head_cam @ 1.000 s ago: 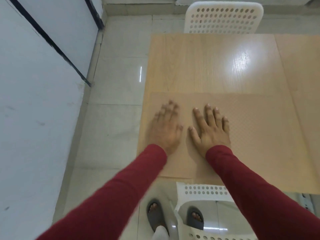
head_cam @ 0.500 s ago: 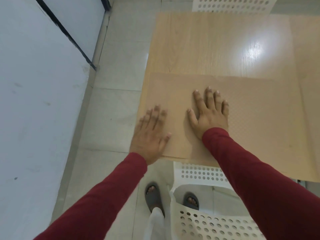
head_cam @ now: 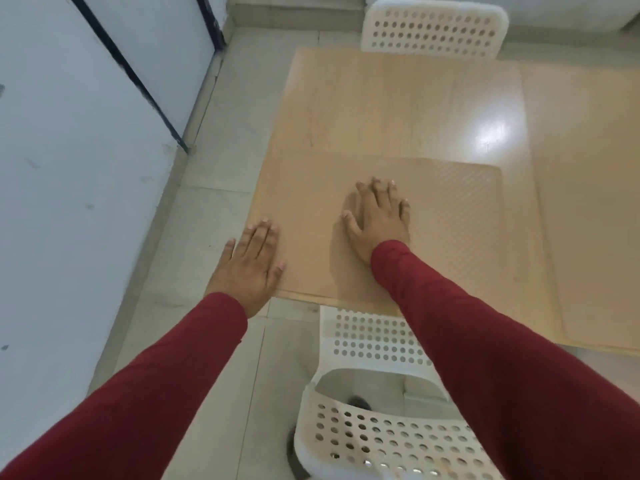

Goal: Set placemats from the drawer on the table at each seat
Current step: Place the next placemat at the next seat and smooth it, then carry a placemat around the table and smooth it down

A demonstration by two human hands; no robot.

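A tan, dimpled placemat [head_cam: 453, 216] lies flat on the light wooden table [head_cam: 398, 109], at the near left corner in front of a white chair. My right hand [head_cam: 377, 220] rests flat on the mat, palm down, fingers spread. My left hand [head_cam: 251, 265] hovers palm down at the mat's left edge, partly over the floor, fingers apart and holding nothing. A second tan placemat [head_cam: 588, 220] lies to the right along the table's right part.
A white perforated chair [head_cam: 374, 410] stands right below me at the near table edge. Another white chair [head_cam: 433, 29] is tucked in at the far side. A white wall with a dark strip [head_cam: 138, 81] runs along the left, with tiled floor [head_cam: 207, 209] between.
My left hand has slid off the mat to the left and back toward me, ending at the mat's left edge. My right hand stays flat on the mat.
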